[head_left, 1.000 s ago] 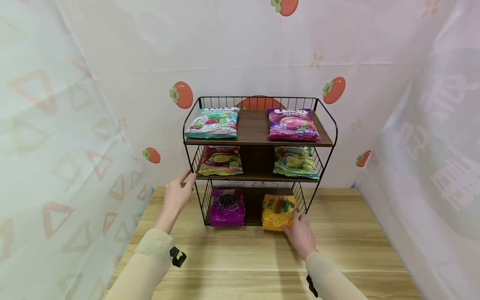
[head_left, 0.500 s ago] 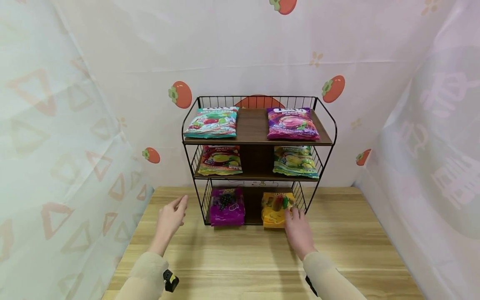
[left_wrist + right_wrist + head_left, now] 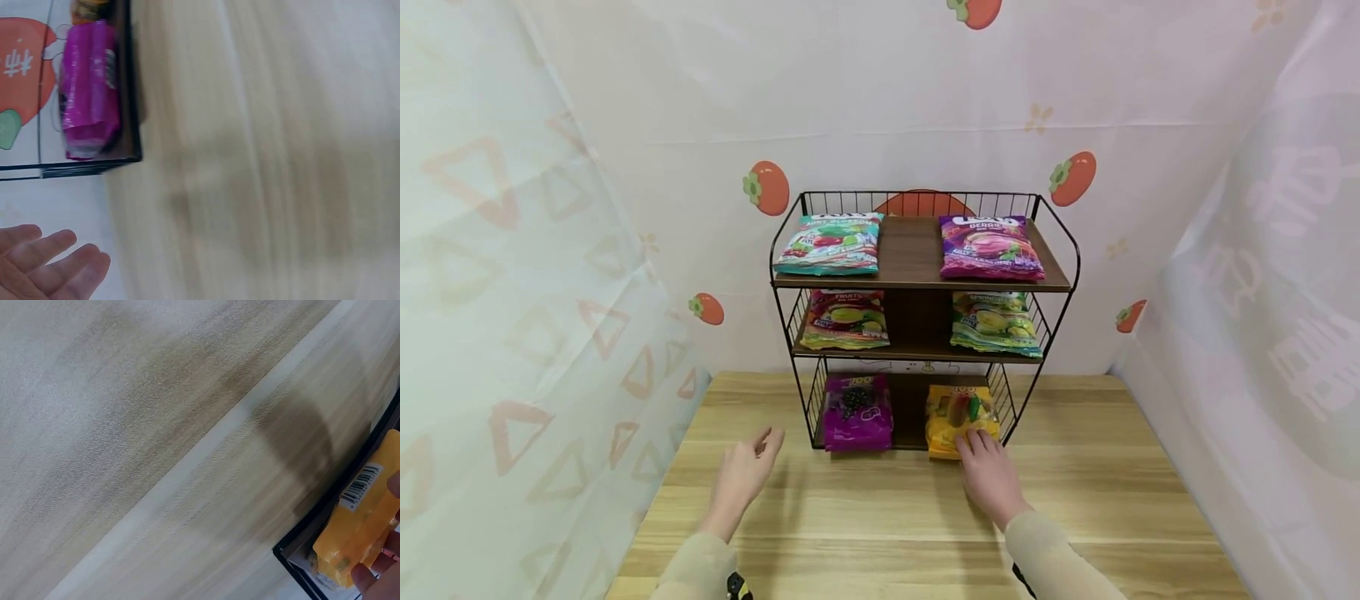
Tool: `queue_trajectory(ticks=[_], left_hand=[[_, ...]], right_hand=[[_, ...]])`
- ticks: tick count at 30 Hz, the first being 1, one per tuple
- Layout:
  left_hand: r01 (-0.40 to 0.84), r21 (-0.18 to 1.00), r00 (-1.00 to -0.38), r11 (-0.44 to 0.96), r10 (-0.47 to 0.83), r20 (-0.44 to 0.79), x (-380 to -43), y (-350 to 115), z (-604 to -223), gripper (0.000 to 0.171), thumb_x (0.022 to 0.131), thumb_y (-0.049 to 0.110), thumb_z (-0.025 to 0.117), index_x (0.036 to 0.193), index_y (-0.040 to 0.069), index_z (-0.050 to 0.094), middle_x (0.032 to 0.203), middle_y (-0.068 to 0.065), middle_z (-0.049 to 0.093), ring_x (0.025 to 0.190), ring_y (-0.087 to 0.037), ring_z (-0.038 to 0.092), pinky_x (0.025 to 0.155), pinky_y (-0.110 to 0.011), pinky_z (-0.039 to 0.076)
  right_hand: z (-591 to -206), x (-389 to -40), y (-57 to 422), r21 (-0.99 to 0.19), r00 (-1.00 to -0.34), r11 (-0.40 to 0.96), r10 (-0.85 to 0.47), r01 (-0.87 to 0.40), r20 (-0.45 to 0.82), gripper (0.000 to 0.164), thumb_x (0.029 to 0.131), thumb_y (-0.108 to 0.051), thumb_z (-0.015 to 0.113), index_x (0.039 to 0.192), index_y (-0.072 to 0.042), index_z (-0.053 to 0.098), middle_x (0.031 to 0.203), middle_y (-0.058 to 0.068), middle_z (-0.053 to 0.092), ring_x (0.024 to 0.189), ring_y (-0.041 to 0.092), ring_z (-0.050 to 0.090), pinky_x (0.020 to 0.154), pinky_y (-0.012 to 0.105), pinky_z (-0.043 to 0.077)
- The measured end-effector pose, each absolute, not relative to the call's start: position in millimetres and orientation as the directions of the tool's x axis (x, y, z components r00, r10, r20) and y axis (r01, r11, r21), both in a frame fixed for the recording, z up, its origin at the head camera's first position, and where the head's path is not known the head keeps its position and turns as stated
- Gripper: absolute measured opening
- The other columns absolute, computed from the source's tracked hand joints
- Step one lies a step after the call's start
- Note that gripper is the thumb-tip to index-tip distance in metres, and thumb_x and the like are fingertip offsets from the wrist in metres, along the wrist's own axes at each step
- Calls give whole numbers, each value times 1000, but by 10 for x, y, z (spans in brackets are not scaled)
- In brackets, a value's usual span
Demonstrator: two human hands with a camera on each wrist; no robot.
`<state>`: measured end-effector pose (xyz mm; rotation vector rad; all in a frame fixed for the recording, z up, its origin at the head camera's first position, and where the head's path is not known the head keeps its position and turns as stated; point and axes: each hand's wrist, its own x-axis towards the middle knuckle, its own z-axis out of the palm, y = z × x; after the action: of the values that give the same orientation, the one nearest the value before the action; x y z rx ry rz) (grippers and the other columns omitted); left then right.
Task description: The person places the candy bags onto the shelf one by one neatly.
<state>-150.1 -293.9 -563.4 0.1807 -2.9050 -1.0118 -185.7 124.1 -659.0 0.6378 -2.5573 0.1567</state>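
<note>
My right hand (image 3: pixel 990 477) reaches to the bottom tier's right side, its fingertips on the front of a yellow candy bag (image 3: pixel 942 435). In the right wrist view the fingers lie against the orange-yellow bag (image 3: pixel 353 515), near its barcode; part of the hand is cut off at the frame edge. My left hand (image 3: pixel 741 473) holds nothing and hovers over the table, left of the rack, its fingers loosely bent. The left wrist view shows its fingers (image 3: pixel 59 265) apart from the rack corner. A purple candy bag (image 3: pixel 853 427) sits on the bottom tier's left side.
The three-tier black wire rack (image 3: pixel 917 285) has brown shelves. On top lie a teal bag (image 3: pixel 831 244) and a purple-pink bag (image 3: pixel 990 248). The middle tier bears a red-yellow bag (image 3: pixel 846 320) and a green-yellow bag (image 3: pixel 996 323). Printed cloth walls surround the wooden table (image 3: pixel 857 517).
My left hand has come away from the rack's left post, down and toward me. My right hand's fingers have shifted from the yellow bag's right edge onto its front, lower and further left.
</note>
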Motion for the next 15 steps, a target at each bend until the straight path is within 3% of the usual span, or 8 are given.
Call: queue_trajectory(ticks=[2,4,6,15], left_hand=[[-95,588,-991,804,-130,18,-1476,-2947,-5682,80,103,66,39,149,1,50,133,-26,64,85,-35,72,78,-48,58],[-112,560,-991,821,-135,-1,-1453,-2950,-5719,80,103,66,40,149,2,50,136,-26,62,62,-27,62,61,-41,53],[-135,531,-989,837,-145,-24,-1429,-2950,-5749,80,102,67,40,150,3,49,139,-26,59,54,-23,53,51,-36,45],[-168,486,-985,858,-160,-57,-1356,-2913,-5840,72,103,61,45,151,7,48,130,-35,60,49,-22,48,42,-35,42]], right_hand=[[-6601,-1858,1235,5,-781,891,-400,-453,479,43,89,-13,77,128,-3,65,128,22,65,119,43,61,98,56,53],[-6605,-1861,1227,-3,-799,899,-387,-437,461,48,88,-16,78,132,-3,64,132,23,63,123,43,59,99,57,52],[-6606,-1862,1216,-10,-822,907,-376,-420,428,51,89,-17,77,135,-2,62,137,23,61,126,44,57,101,58,51],[-6571,-1881,1185,-67,-891,928,-329,-366,312,51,94,-14,68,143,-2,57,150,23,51,136,43,49,108,62,44]])
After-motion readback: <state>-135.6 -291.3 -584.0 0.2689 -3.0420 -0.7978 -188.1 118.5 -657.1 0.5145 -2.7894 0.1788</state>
